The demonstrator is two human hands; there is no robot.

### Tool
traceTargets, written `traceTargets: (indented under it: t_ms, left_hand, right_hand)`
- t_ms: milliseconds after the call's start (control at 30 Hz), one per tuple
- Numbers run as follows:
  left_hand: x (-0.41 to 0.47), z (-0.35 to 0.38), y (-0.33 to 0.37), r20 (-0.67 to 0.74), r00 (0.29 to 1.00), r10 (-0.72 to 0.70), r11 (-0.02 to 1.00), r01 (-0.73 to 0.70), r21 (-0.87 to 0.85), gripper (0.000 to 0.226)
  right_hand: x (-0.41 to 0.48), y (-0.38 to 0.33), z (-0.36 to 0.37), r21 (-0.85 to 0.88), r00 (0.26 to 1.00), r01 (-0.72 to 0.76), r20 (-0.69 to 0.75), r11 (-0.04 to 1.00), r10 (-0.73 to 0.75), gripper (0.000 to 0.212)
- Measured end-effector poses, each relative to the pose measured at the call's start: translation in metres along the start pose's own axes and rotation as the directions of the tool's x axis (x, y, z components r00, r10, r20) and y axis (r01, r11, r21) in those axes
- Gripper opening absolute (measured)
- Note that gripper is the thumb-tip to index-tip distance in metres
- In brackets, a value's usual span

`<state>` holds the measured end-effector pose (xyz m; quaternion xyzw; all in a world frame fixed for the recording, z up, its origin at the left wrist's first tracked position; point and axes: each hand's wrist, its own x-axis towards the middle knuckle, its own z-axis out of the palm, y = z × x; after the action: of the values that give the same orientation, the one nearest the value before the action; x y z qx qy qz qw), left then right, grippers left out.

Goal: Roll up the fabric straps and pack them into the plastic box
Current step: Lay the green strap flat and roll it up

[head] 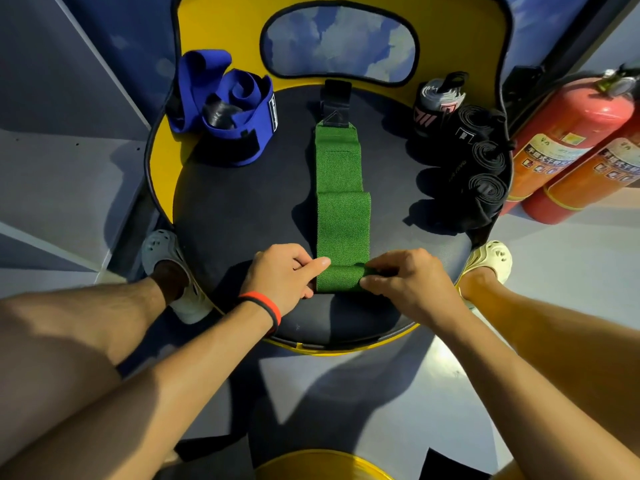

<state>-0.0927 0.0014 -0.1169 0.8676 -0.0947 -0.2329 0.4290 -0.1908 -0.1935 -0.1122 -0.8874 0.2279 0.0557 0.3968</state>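
Yellow-framed chair (221, 29) with a dark round seat cushion (242, 209) and a cloud-print back pad (339, 43). Two red fire extinguishers (568, 133) sit side by side at its right on the grey floor (571, 271). A grey clog (162, 247) and a cream clog (491, 258) flank the seat.

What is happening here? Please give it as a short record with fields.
Surface: dark round seat
In work: green strap, laid flat, near end rolled
Left hand: pinches the roll's left end
Right hand: pinches the roll's right end
Rolled: black straps, at right
Loose: blue strap, at left
Plastic box: not in view
Beside: red fire extinguishers
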Motion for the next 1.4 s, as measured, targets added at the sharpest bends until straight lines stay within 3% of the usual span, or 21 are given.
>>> traceTargets:
  t_ms: [100, 233, 467, 567, 667, 800, 933, 1033, 1233, 1300, 1400]
  left_hand:
    - [0.004, 0.001, 0.0, -0.091, 0.992, 0.081, 0.995, -0.076, 0.058, 0.026]
    - [0.003, 0.002, -0.001, -0.122, 0.99, 0.065, 0.997, -0.071, -0.038, 0.019]
    - [-0.002, 0.0, 0.0, -0.077, 0.996, 0.035, 0.999, -0.037, -0.028, 0.018]
    - [0.002, 0.002, -0.004, -0.035, 0.999, 0.003, 0.994, -0.007, -0.112, 0.015]
    - [0.007, 0.003, -0.006, -0.007, 0.999, -0.047, 0.979, 0.045, -0.197, 0.014]
    - [0.011, 0.003, -0.003, 0.008, 0.997, -0.074, 0.972, 0.073, -0.223, 0.018]
    - [0.012, 0.006, -0.004, -0.143, 0.977, 0.16, 0.986, -0.153, 0.064, 0.019]
    - [0.01, 0.009, -0.004, -0.168, 0.924, 0.343, 0.937, -0.326, 0.123, 0.017]
    - [0.001, 0.01, -0.015, -0.027, 0.898, 0.44, 0.868, -0.417, 0.269, 0.041]
    - [0.004, 0.007, -0.015, -0.024, 0.893, 0.449, 0.861, -0.425, 0.278, 0.04]
    - [0.012, 0.001, -0.011, -0.031, 0.917, 0.397, 0.898, -0.381, 0.22, 0.036]
  right_hand:
    - [0.003, 0.002, 0.002, 0.079, 0.999, -0.052, -0.002, 0.996, 0.052, 0.02]
    - [0.002, 0.007, 0.01, 0.19, 0.991, -0.079, -0.092, 0.979, 0.098, 0.031]
    - [-0.001, 0.007, 0.015, 0.163, 0.983, -0.073, -0.154, 0.984, 0.098, 0.028]
    - [-0.002, 0.006, 0.015, 0.152, 0.984, -0.092, -0.14, 0.984, 0.113, 0.021]
    - [-0.005, 0.002, 0.013, 0.088, 0.988, -0.039, -0.148, 0.995, 0.052, 0.029]
    - [0.002, -0.001, 0.01, 0.096, 0.993, -0.023, -0.112, 0.995, 0.034, 0.025]
    - [0.011, 0.003, 0.008, 0.188, 0.994, -0.076, -0.065, 0.979, 0.089, 0.023]
    - [0.013, 0.005, 0.011, 0.207, 0.992, -0.068, -0.092, 0.976, 0.088, 0.023]
    - [0.009, 0.002, 0.01, 0.032, 0.989, 0.026, -0.149, 0.999, -0.021, 0.024]
    - [0.007, 0.0, 0.012, -0.077, 0.969, 0.143, -0.194, 0.987, -0.155, 0.022]
    - [0.005, 0.0, 0.013, -0.305, 0.888, 0.351, -0.191, 0.885, -0.418, 0.021]
